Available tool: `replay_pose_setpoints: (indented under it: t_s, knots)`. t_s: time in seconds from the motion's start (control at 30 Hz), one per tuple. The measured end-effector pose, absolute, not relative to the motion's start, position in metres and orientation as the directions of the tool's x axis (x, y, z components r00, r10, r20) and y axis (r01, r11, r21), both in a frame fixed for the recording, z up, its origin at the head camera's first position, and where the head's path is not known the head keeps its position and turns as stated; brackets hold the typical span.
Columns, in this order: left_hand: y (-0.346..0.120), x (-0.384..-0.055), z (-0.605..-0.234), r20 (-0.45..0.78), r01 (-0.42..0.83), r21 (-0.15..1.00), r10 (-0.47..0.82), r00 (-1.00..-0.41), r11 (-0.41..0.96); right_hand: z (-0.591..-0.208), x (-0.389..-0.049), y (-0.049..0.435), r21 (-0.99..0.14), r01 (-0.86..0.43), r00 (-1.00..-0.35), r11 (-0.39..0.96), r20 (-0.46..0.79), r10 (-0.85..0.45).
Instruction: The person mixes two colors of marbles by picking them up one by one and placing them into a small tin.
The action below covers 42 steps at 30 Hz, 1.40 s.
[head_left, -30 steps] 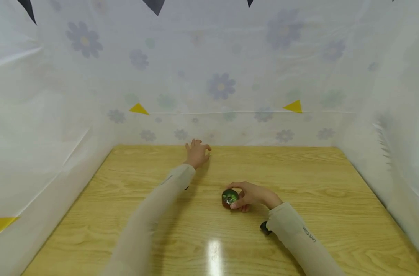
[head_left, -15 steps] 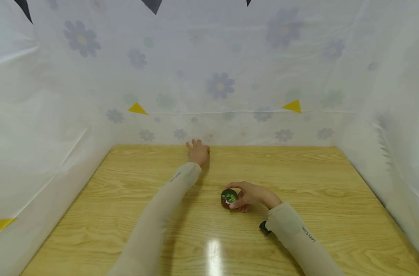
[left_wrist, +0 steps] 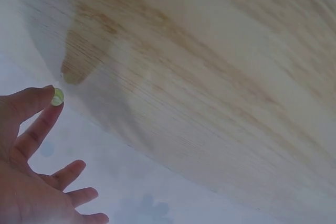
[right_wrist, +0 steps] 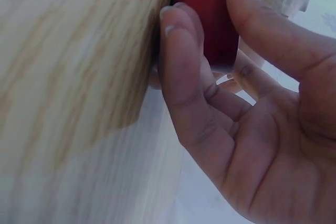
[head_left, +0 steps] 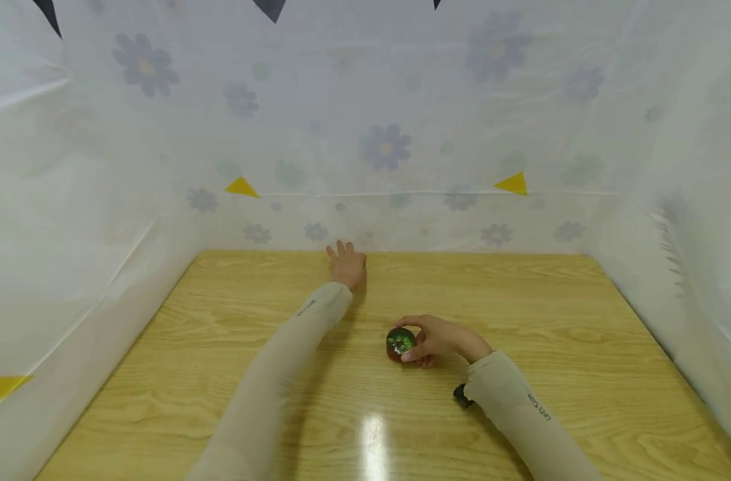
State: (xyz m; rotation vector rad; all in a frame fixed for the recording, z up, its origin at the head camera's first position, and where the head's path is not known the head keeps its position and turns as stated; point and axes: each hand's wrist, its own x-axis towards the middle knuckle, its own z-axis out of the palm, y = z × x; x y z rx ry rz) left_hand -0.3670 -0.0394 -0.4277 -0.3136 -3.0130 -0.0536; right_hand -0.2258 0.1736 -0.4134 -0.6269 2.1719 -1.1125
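Note:
Toward the far edge of the table [head_left: 492, 294], my left hand [head_left: 347, 266] reaches out with its other fingers spread. In the left wrist view, the thumb and index fingertip pinch a small, translucent yellow-green marble [left_wrist: 58, 97]; the hand covers it in the head view. Nearer the middle, my right hand [head_left: 440, 339] grips a short, round, dark red object [head_left: 400, 345] with a shiny green top. The right wrist view shows the smooth red side of this round object [right_wrist: 207, 22] between thumb and fingers, low against the tabletop; its exact kind I cannot tell.
White sheeting with pale flowers [head_left: 386, 147] rises behind the table and along both sides. Yellow triangles [head_left: 511, 184] are on the back sheet. A small black object [head_left: 463, 395] shows beneath the right sleeve cuff [head_left: 486, 381].
My left hand has turned over so its back faces up, with the forearm shifting slightly right; the marble went out of sight in the head view. The right hand stays on the round object.

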Motion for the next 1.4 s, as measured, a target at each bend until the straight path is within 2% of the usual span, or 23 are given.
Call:
replay_pose_setpoints:
  t_s: [0.27, 0.6, 1.1, 1.4]
  knots:
    - [-0.050, -0.354, -0.411, 0.102, 0.257, 0.084, 0.249, -0.963, 0.963, -0.412, -0.227, 0.176, -0.834, -0.129, -0.704, 0.537, -0.304, -0.642]
    - [-0.054, -0.319, -0.389, 0.207, 0.352, 0.222, 0.309, -0.928, 0.909, -0.414, -0.229, 0.178, -0.828, -0.121, -0.701, 0.547, -0.319, -0.638]
    - [-0.034, -0.255, -0.368, 0.302, 0.575, 0.272, 0.498, -0.813, 0.772, -0.419, -0.237, 0.180, -0.827, -0.122, -0.694, 0.549, -0.324, -0.643]
    - [-0.027, -0.228, -0.371, 0.280, 0.635, 0.282, 0.572, -0.771, 0.719, -0.416, -0.236, 0.180, -0.825, -0.128, -0.692, 0.551, -0.324, -0.646]
